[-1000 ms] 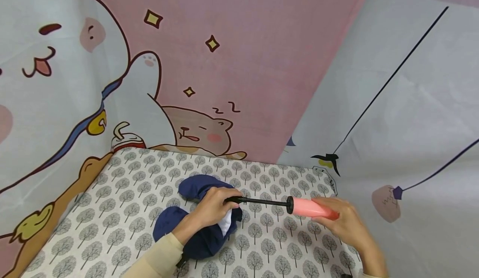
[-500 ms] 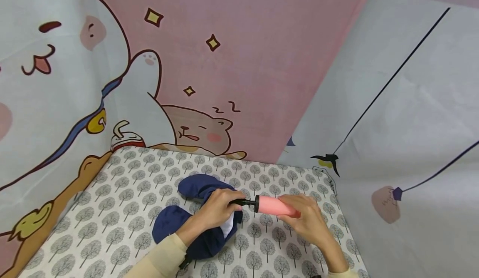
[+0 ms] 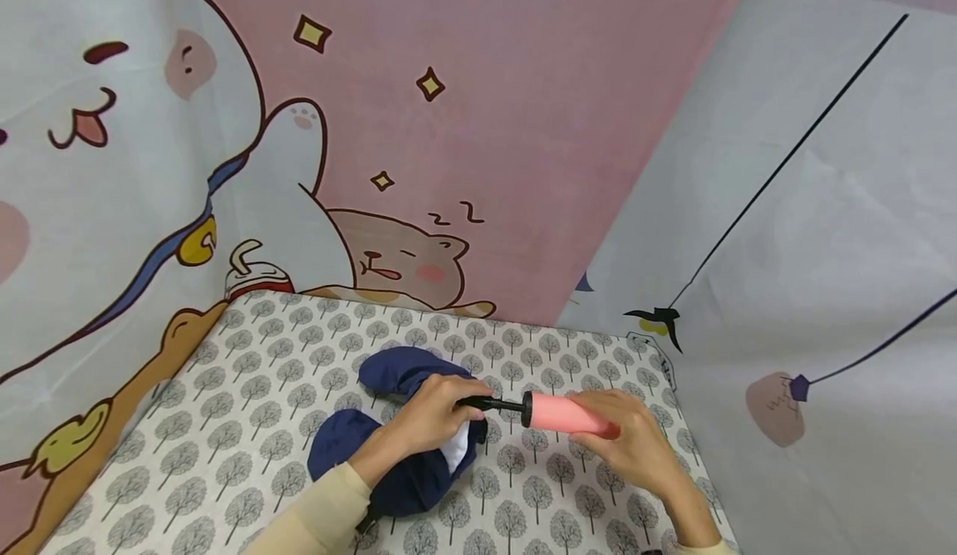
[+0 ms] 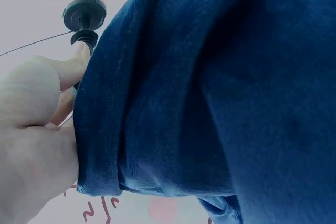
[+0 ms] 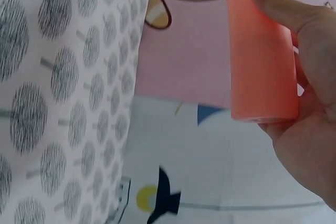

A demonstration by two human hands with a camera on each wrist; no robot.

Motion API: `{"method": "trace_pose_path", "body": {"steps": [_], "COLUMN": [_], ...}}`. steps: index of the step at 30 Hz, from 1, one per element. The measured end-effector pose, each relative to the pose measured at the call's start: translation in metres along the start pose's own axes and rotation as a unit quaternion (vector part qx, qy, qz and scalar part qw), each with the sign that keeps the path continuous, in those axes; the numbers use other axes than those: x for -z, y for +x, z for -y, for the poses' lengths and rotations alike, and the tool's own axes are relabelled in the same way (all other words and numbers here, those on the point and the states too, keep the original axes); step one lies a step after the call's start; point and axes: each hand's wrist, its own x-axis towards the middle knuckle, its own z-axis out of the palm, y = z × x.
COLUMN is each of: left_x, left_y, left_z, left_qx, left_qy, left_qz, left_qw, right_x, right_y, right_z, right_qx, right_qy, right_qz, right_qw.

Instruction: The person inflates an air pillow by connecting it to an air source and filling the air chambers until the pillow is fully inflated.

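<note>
A hand air pump with a pink barrel [image 3: 561, 415] and a black rod [image 3: 507, 405] spans both hands in the head view. My right hand [image 3: 631, 439] grips the barrel near its closed end, thumb along its side in the right wrist view. The left hand [image 3: 434, 414] pinches the black end piece [image 3: 478, 403] of the rod. Under and behind that hand lies a navy, curved, soft-looking neck pillow [image 3: 407, 488] with a white patch [image 3: 454, 449]; its cloth [image 4: 157, 87] fills much of the left wrist view. The tip of the black end piece is hidden by the left fingers.
The table [image 3: 299, 347] has a cloth printed with grey trees. Behind it hangs a pink and white cartoon curtain [image 3: 523, 164], and another pale curtain [image 3: 822, 289] runs along the right side.
The right hand slid the pink barrel left along the rod, then slightly back right, so less rod shows than a second ago. The left hand and neck pillow have stayed nearly in place.
</note>
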Motion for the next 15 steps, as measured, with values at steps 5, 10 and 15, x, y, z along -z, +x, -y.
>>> {"method": "trace_pose_path", "body": {"steps": [5, 10, 15], "left_x": [0.001, 0.002, 0.0], "left_y": [0.001, 0.0, 0.0], "left_z": [-0.001, -0.001, 0.0], "left_qx": [0.008, 0.013, 0.018], "left_qy": [0.001, -0.005, -0.012], "left_qz": [-0.001, -0.008, -0.011], "left_qw": [1.0, 0.9999, 0.9997], "right_x": [0.022, 0.044, 0.05], "right_y": [-0.012, -0.027, -0.031], "right_z": [-0.022, -0.039, -0.043], "right_qx": [-0.004, -0.067, -0.103], "right_qy": [0.004, 0.004, -0.005], "right_qz": [-0.002, -0.012, 0.006], "right_qw": [1.0, 0.998, 0.995]}}
